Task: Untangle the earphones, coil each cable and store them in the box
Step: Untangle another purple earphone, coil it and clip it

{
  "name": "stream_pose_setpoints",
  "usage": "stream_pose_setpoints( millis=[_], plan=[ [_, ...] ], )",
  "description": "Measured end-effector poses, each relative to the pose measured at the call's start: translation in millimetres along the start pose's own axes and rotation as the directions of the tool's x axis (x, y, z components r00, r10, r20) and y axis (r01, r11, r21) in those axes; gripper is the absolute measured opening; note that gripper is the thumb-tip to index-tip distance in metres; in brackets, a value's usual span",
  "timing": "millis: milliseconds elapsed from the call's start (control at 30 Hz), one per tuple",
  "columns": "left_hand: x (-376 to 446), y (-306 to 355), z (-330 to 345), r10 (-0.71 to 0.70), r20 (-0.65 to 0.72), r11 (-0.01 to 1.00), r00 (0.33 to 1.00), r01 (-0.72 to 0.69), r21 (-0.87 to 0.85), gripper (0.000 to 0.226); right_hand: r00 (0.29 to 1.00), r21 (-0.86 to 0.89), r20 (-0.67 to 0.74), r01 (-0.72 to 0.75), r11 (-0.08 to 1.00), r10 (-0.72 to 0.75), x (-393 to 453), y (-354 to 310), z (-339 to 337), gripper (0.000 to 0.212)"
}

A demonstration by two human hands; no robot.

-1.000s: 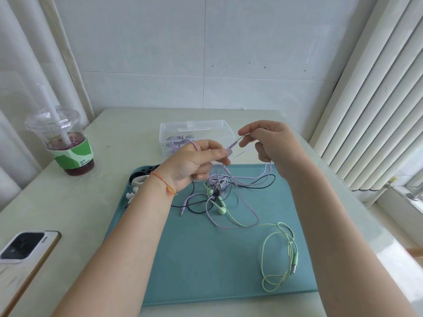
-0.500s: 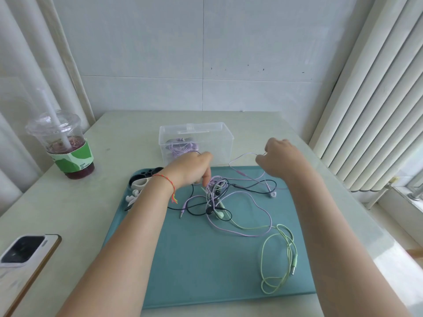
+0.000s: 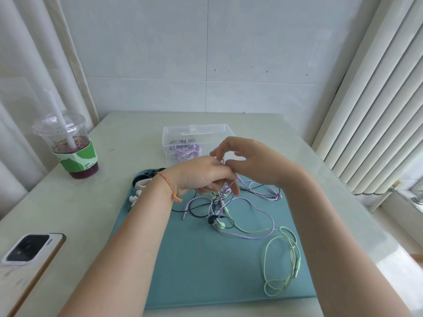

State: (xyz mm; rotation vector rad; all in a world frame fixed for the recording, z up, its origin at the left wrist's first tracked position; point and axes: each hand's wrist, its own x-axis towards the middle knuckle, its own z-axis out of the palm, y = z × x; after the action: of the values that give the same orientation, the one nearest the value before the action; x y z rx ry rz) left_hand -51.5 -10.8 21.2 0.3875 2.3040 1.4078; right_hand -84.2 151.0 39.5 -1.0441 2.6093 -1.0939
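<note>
A tangle of purple, green and black earphone cables (image 3: 223,209) lies on the teal mat (image 3: 206,266). My left hand (image 3: 201,177) grips a bunch of purple cable strands that hang down into the tangle. My right hand (image 3: 251,163) sits just right of it and pinches the purple cable at the same spot. A purple loop (image 3: 263,216) trails right across the mat. The green cable (image 3: 281,259) lies in loose loops at the mat's right, its plug near the edge. The clear box (image 3: 196,133) behind the hands holds a coiled purple earphone (image 3: 185,149).
A plastic cup of dark drink with a green sleeve (image 3: 73,152) stands at the left. A phone (image 3: 25,261) lies at the table's front left. White and black objects (image 3: 142,184) sit at the mat's far left corner. Vertical blinds (image 3: 377,106) hang on the right.
My hands came together above the tangle. The right hand moved left from the mat's right side to meet the left hand, which rose, lifting purple strands.
</note>
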Motion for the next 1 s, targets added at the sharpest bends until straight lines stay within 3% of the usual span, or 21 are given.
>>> stream_pose_setpoints(
  millis=[133, 200, 300, 367, 433, 500, 567, 667, 733, 867, 1000],
  plan=[
    [4, -2, -5, 0.024, -0.177, 0.998, 0.984, -0.033, -0.051, 0.041, 0.997, 0.006, -0.070, -0.018, 1.000, 0.019, 0, 10, -4, 0.019],
    [7, -5, -7, 0.031, -0.325, 0.997, 0.945, -0.050, -0.050, 0.048, 0.989, 0.070, -0.134, -0.053, 0.996, 0.062, 2, 13, -1, 0.012],
    [12, -8, -9, 0.064, -0.506, 0.997, 0.860, -0.072, 0.003, 0.037, 0.948, 0.160, -0.290, -0.090, 0.983, 0.134, 8, 16, 5, 0.008],
    [12, -10, -10, 0.047, -0.545, 0.998, 0.837, -0.063, -0.010, 0.038, 0.916, 0.210, -0.366, -0.090, 0.974, 0.164, 9, 19, 2, 0.010],
    [11, -12, -12, 0.016, -0.477, 0.978, 0.879, -0.113, -0.176, 0.038, 0.901, 0.269, -0.386, -0.096, 0.958, 0.198, 7, 24, -6, 0.010],
    [9, -13, -17, 0.027, -0.316, 0.828, 0.948, -0.199, -0.525, 0.037, 0.906, 0.371, -0.357, -0.088, 0.924, 0.229, 4, 29, -13, 0.008],
    [7, -11, -22, 0.111, -0.223, 0.552, 0.968, -0.247, -0.797, 0.031, 0.913, 0.451, -0.335, -0.062, 0.890, 0.233, 2, 31, -17, 0.008],
    [7, -6, -20, 0.212, -0.242, 0.228, 0.947, -0.289, -0.930, 0.023, 0.913, 0.483, -0.333, -0.049, 0.874, 0.236, 3, 27, -10, 0.006],
    [10, -1, -15, 0.212, -0.301, 0.118, 0.930, -0.331, -0.936, 0.022, 0.915, 0.452, -0.318, -0.086, 0.888, 0.250, 6, 22, -1, 0.005],
    [13, 5, -8, 0.104, -0.460, 0.125, 0.882, -0.471, -0.873, 0.023, 0.958, 0.105, -0.181, -0.207, 0.973, 0.224, 12, 9, 17, 0.014],
    [18, -1, -7, 0.058, -0.581, 0.322, 0.812, -0.566, -0.759, 0.022, 0.976, -0.054, -0.097, -0.201, 0.978, 0.196, 12, -3, 23, 0.020]
  ],
)
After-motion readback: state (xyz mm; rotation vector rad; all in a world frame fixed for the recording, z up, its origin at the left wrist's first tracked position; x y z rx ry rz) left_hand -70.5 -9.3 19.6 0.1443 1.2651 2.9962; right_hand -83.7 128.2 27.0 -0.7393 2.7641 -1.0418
